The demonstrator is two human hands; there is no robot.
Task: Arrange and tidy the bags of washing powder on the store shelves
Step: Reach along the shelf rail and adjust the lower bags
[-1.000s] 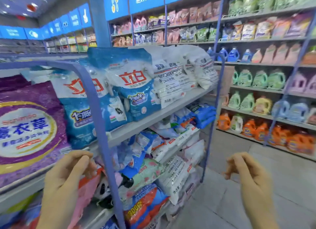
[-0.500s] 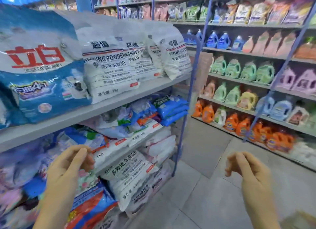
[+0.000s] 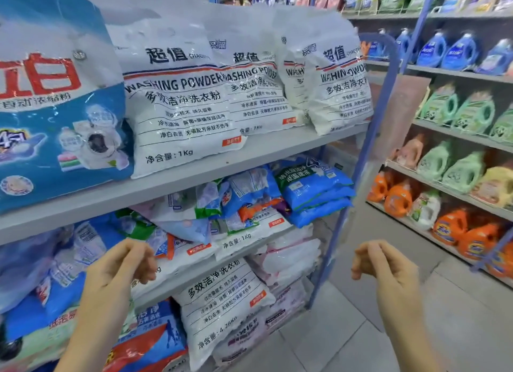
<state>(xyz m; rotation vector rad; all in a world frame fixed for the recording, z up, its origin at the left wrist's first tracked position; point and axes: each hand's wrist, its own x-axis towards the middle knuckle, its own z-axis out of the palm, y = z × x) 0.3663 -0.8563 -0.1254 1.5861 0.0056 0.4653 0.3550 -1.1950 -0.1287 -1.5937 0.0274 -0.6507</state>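
Left grip (image 3: 122, 266) and right grip (image 3: 383, 263) stay loosely curled, empty; the view has moved along, bringing white bags (image 3: 177, 99) above them and jumbled bags (image 3: 244, 205) just beyond, likely tidied next.

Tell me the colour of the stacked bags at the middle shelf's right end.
The stacked bags are blue with green panels; head view.

Bright, even, from overhead; glare on white bags (image 3: 177, 94); soft blur throughout; bowed, stretched at edges.
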